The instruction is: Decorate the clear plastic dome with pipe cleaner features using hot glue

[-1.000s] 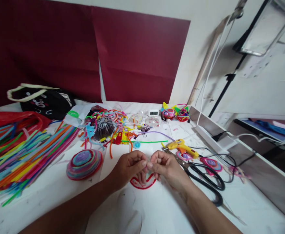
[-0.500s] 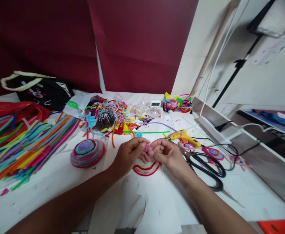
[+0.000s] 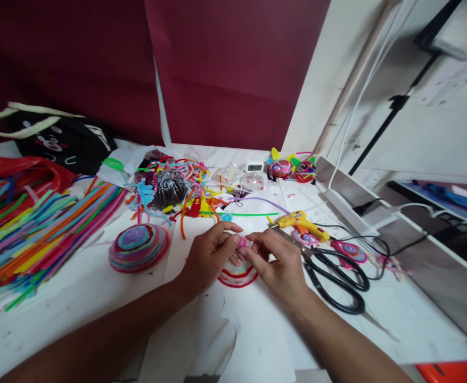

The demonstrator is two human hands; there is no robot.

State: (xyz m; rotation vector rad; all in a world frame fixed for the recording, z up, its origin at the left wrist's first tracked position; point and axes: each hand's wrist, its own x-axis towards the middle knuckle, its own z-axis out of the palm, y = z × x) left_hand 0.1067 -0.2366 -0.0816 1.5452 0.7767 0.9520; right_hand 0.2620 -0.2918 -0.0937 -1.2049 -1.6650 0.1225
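White table (image 3: 77, 314) crowded (scissors (image 3: 337, 279) beside), hands pinching pink coil (image 3: 242, 242).

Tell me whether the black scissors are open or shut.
Shut: the scissors lie flat on the table, both handle loops side by side, blades together toward the glue gun.

Bench (image 3: 77, 314): white, matt, smudged. Pipe cleaners (image 3: 37, 229): fuzzy, wire-stiff, many colours. Coiled disc (image 3: 137, 247) beside them: same fuzzy stuff, soft-looking. Scissors (image 3: 337, 279) right of the disc: glossy black plastic handles, dull metal blades. Glue gun (image 3: 303, 226) behind the scissors: smooth yellow plastic. Bag (image 3: 53, 141) at far left: black cloth, cream handles. Backdrop (image 3: 233, 69): matt maroon, creased like paper.
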